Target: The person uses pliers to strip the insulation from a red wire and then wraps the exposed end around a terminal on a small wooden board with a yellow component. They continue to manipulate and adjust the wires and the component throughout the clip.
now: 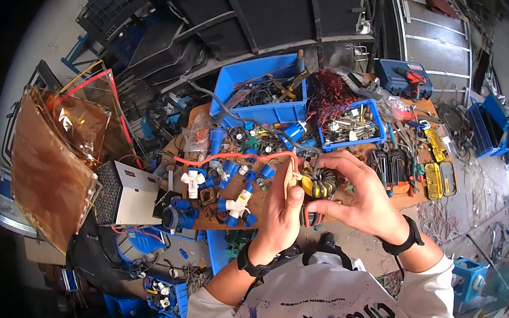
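Observation:
My left hand (pixel 282 213) and my right hand (pixel 357 195) hold a yellow ring-shaped coil (pixel 319 183) wound with dark wire, raised above the wooden workbench (pixel 262 205). The left hand's fingers press against the coil's left side and touch an orange cable (pixel 230 156) that runs off to the left. My right hand curls over the coil from above and the right, thumb below it. A grey cable (pixel 252 121) arcs from the back down toward the coil.
Blue and white plastic plugs (pixel 235 206) lie scattered on the bench's left part. Two blue bins (pixel 263 90) (pixel 354 126) with wires and metal parts stand behind. Screwdrivers and yellow bit cases (pixel 433 181) lie right. A white metal box (pixel 133 194) sits left.

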A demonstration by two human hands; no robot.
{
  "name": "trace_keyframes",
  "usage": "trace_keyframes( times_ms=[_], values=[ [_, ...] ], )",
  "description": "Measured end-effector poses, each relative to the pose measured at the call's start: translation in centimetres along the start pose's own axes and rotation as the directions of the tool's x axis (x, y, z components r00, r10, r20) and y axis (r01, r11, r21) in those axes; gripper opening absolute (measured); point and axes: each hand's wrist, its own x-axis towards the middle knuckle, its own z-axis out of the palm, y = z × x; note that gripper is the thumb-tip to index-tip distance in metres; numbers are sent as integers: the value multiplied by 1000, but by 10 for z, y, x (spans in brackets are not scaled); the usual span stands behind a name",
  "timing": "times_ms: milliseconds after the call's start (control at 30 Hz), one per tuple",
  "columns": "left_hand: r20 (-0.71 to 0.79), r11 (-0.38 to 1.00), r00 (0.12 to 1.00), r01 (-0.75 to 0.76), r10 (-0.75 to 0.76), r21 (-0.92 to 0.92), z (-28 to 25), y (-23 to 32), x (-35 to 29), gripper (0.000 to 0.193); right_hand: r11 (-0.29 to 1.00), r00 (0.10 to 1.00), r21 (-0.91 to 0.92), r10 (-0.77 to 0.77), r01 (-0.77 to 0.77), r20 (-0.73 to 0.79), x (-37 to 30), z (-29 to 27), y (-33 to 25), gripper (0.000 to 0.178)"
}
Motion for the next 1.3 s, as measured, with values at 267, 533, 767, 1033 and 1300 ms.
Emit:
trace_keyframes(
  times_ms=[267,533,767,1033,1300],
  values=[
    [46,994,999,1,4,-112,-5,7,-3,67,946,983,268,178,-184,50,-5,0,9,50],
    [113,977,988,125,-107,-173,-10,2,-4,80,779,941,527,277,-339,195,-7,-3,21,52],
    [119,964,985,146,-122,-222,-4,13,-2,80,749,952,588,222,-304,210,-8,-6,26,52],
    [61,972,990,135,-125,-193,1,7,-6,79,756,975,617,149,-220,165,-15,-4,26,66],
    [154,963,976,183,-154,-197,-4,25,-8,77,769,998,637,-70,53,2,-22,4,43,48]
  ],
)
